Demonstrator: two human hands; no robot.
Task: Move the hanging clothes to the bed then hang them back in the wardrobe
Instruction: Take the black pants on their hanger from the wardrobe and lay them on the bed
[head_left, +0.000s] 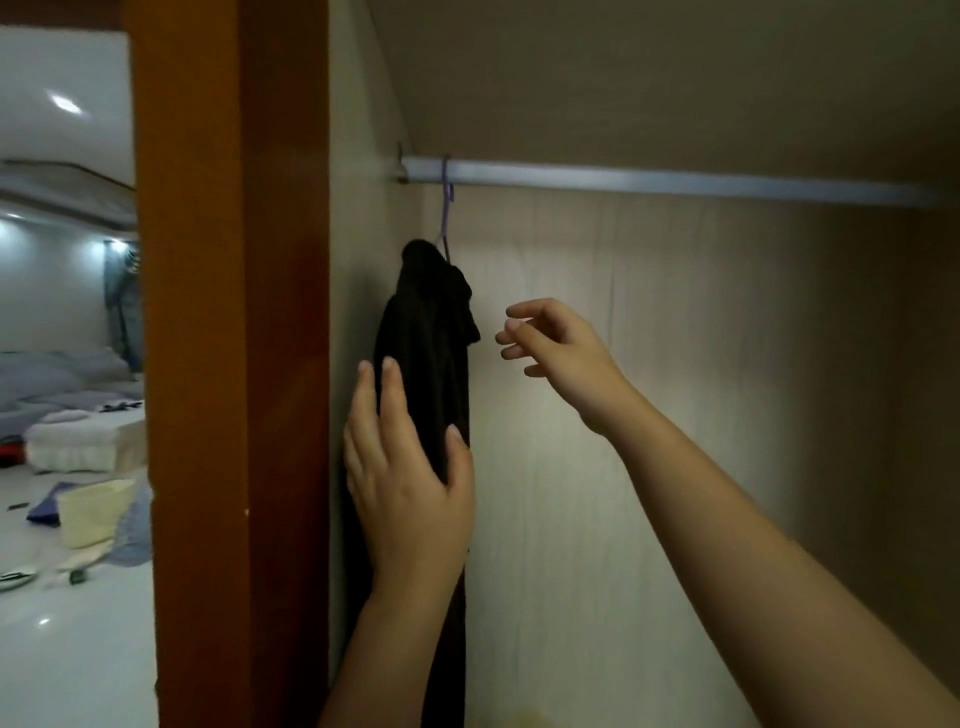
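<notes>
The wardrobe (675, 364) fills most of the view, its pale inside walls lit from the front. It holds just one piece of clothing. Its brown wooden side post (228, 364) runs top to bottom at 9 o'clock from the middle.

Beyond the post, at the far 9 o'clock edge, a bed (62, 384) with grey-blue bedding stands in the room. Bits of cloth and a cream tub-like thing (93, 512) lie on the white floor (78, 649) at 8 o'clock. What the tub holds cannot be told.

A silver rail (623, 179) crosses the wardrobe from 12 o'clock out to 3 o'clock.

A black garment (426, 338) hangs at the rail's left end, close against the wardrobe's left wall and bunched narrow. It drops from 12 o'clock down past the bottom edge at 6 o'clock.

The left hand (410, 483), at 7 o'clock from the middle, lies flat on the garment. Its fingers (392, 395) are straight and spread, and the thumb rests along the cloth's right edge, so it touches without gripping.

The right hand (561, 353) hovers at 3 o'clock from the garment's shoulder, near it but apart. Its fingers (524, 312) are loosely curled and hold nothing.

A thin purple hanger (445, 208) hooks over the rail and carries the garment.
</notes>
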